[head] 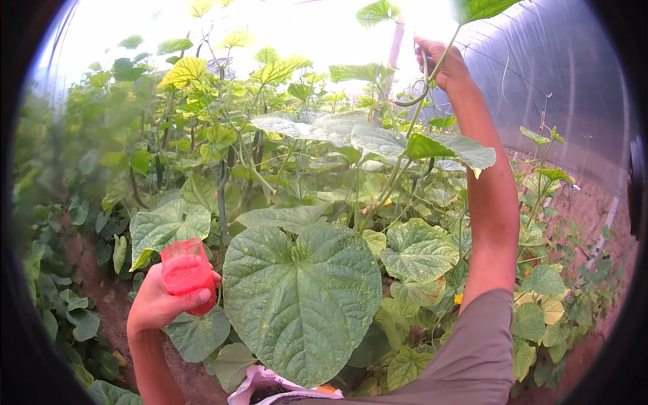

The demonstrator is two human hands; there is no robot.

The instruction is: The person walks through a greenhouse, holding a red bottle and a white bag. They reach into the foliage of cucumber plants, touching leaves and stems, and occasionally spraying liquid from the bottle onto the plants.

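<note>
My left hand (164,298), at the lower left, is closed around a translucent red plastic cup (187,276). Something pale and grainy-looking shows inside the cup; I cannot tell what it is. My right hand (441,62) is raised at the upper right, its fingers pinched on a thin green stem (424,63) of a cucumber plant. A thicker vine (416,114) runs up past that hand. Just below the fingers hangs a slender curved young cucumber (414,99). A broad cucumber leaf (304,298) spreads between my arms, to the right of the cup.
Dense cucumber plants fill the middle and left, with dark cucumbers (221,197) hanging among them. A plastic film wall (572,86) curves along the right. Bare soil (98,283) shows at lower left. A white printed bag (263,380) is at the bottom, near my body.
</note>
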